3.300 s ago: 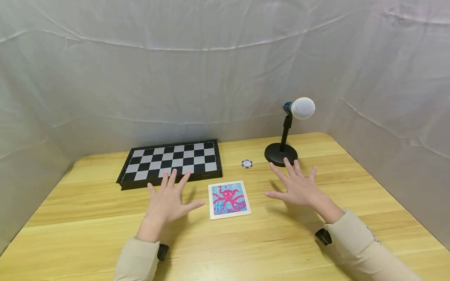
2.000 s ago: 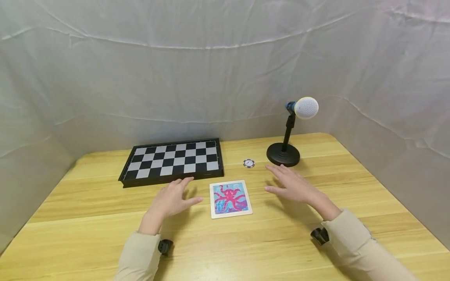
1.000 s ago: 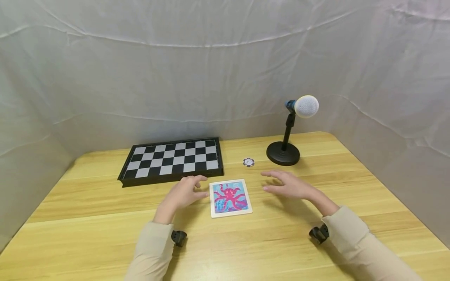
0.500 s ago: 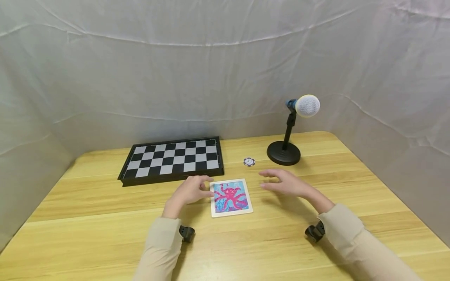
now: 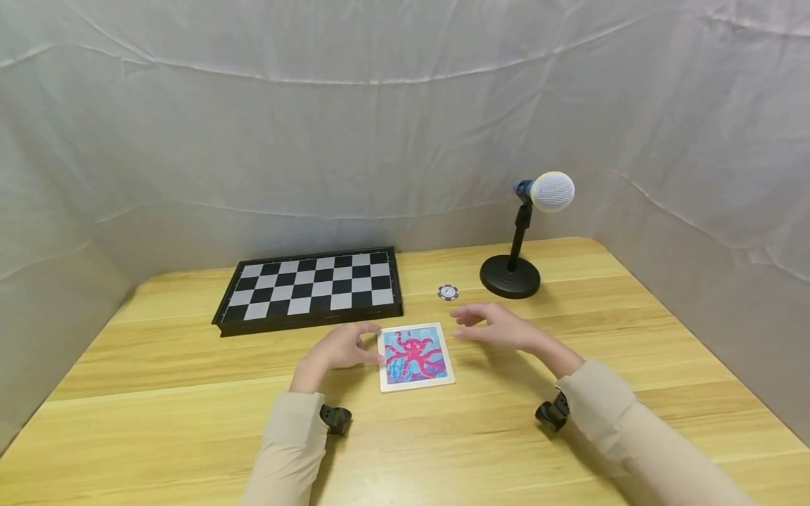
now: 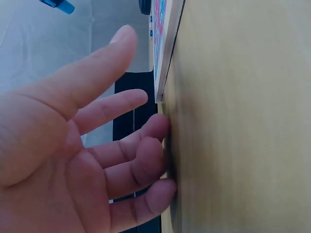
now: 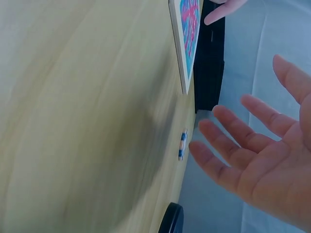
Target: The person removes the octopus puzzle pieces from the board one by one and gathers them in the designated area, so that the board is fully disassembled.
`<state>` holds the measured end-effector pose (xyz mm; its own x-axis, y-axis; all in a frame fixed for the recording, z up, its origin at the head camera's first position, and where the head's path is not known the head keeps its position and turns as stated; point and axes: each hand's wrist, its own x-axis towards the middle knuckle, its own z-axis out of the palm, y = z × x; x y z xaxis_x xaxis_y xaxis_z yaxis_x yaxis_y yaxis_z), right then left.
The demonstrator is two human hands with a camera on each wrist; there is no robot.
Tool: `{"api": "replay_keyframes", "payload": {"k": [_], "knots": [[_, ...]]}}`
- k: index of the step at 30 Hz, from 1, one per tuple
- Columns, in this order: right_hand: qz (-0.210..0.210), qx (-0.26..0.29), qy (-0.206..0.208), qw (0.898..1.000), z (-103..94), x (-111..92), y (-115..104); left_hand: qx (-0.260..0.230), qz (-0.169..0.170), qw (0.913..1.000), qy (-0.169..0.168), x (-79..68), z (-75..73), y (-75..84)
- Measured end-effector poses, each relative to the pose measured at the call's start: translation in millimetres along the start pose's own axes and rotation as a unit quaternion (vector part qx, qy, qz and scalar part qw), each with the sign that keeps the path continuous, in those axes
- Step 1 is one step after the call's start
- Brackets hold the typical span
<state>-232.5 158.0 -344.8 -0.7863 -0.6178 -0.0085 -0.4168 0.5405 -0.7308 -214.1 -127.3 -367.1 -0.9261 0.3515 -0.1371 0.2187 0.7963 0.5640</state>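
Observation:
A flat square picture puzzle [image 5: 414, 357] with a white frame and a pink octopus on blue lies on the table between the two hands. At its left edge is the left hand [image 5: 342, 346], thumb and forefinger spread apart beside the frame. In the left wrist view that hand's other fingertips [image 6: 160, 191] are low by the tabletop, and nothing is in its grasp. The right hand [image 5: 493, 327] hovers just right of the puzzle, fingers loosely bent and holding nothing. In the right wrist view the puzzle [image 7: 187, 41] stands apart from the right hand's fingers [image 7: 218, 165].
Behind the left hand lies a black-framed checkered board [image 5: 310, 288]. A poker chip [image 5: 448, 292] rests beyond the puzzle. At the back right stands a microphone [image 5: 552, 192] on a round black base [image 5: 510, 277]. Grey cloth [image 5: 316, 140] encloses the wooden table [image 5: 443, 450].
Both hands have come down and inward from a spread pose, the left to the puzzle's left edge, the right nearer its right side. The puzzle, board, chip and microphone stay in place.

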Motion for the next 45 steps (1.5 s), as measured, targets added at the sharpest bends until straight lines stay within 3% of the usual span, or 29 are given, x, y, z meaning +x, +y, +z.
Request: {"api": "replay_keyframes", "payload": {"k": [5,13,18,23,33,45], "knots": [[-0.004,0.015,-0.013,1.0,5.8,10.2,-1.8,0.015,0.003,0.9998,-0.01,1.6,1.8,-4.6],[0.049,0.096,-0.025,0.994,16.7,26.4,-6.4,0.015,-0.021,0.9995,-0.017,-1.0,1.9,-6.3],[0.062,0.093,-0.036,0.993,24.7,37.9,-7.9,-0.025,-0.055,0.9976,-0.034,-4.7,1.2,-4.8],[0.062,0.093,-0.054,0.992,32.2,47.6,-12.1,-0.03,-0.064,0.9968,-0.036,-5.6,0.9,-3.2],[0.061,0.079,-0.059,0.993,40.7,61.3,-21.2,-0.032,-0.067,0.9965,-0.039,-4.0,1.2,-1.6],[0.088,0.039,-0.069,0.993,51.8,73.5,-20.5,-0.021,-0.064,0.9969,-0.039,-3.4,1.5,-0.6]]}}
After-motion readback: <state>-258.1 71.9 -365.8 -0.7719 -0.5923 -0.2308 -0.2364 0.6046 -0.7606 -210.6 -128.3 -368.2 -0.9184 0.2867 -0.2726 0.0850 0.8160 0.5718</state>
